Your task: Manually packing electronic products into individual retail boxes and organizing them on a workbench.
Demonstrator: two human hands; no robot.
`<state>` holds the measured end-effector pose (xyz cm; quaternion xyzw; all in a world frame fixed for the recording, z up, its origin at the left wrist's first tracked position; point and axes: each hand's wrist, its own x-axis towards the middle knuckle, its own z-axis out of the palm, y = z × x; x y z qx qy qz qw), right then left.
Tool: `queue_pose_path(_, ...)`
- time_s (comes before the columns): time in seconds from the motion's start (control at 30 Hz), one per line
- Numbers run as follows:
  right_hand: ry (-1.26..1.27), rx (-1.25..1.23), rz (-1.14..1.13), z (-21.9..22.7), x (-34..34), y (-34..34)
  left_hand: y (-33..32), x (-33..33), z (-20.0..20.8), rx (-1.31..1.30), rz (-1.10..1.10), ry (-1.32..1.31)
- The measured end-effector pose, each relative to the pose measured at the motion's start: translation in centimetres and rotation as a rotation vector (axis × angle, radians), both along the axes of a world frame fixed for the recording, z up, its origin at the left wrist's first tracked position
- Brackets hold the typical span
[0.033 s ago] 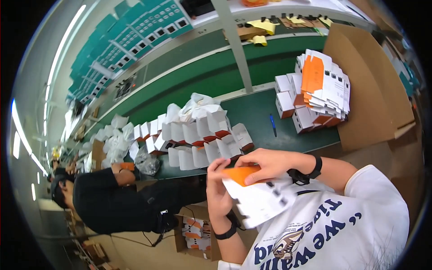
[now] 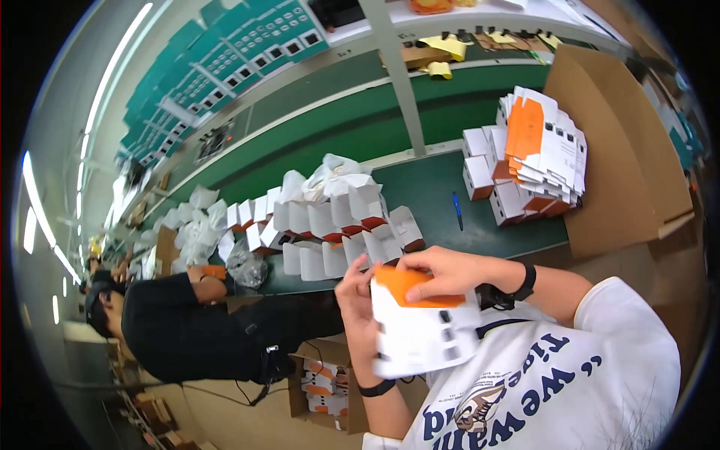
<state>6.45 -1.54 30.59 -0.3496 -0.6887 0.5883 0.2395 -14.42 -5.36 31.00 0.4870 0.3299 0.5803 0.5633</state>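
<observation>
White-orange carton (image 2: 420,337) clasped by right hand (image 2: 441,271); left hand (image 2: 355,304) at edge, grip unclear.

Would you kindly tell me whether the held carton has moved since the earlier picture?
Yes: the held carton has swung its lower end leftward, judged against the blue pen.

Bright, even light; ceiling tubes (image 2: 114,71) glaring at left; fisheye bending edges, black corners; held carton (image 2: 420,334) motion-blurred.
</observation>
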Motion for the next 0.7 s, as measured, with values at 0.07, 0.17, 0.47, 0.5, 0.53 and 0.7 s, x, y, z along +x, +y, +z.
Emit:
queue_pose_path(0.07, 0.157, -0.075, -0.243, 0.0, -0.1, -0.9, -0.8, -0.7, -2.0, -0.140, 0.150, -0.147)
queue_pose_path(0.17, 0.279, -0.100, -0.434, -0.9, 1.6, -1.6, -3.9, 1.5, -2.1, -0.321, 0.128, -0.665)
queue_pose_path(0.47, -0.116, 0.571, -0.412, 1.9, 7.5, -6.2, -8.5, 11.2, 0.5, -0.248, 0.419, 0.167)
queue_pose_path(0.5, 0.022, 0.454, -0.168, 2.0, 8.1, -6.7, -9.0, 12.5, 0.7, -0.256, 0.405, 0.084)
queue_pose_path(0.53, 0.149, 0.338, 0.068, 2.0, 8.5, -7.5, -9.4, 13.5, 0.4, -0.120, 0.326, 0.115)
queue_pose_path(0.7, 0.566, -0.370, 0.053, -1.1, 11.0, -6.8, -9.5, 14.5, 2.3, 0.213, 0.599, 0.880)
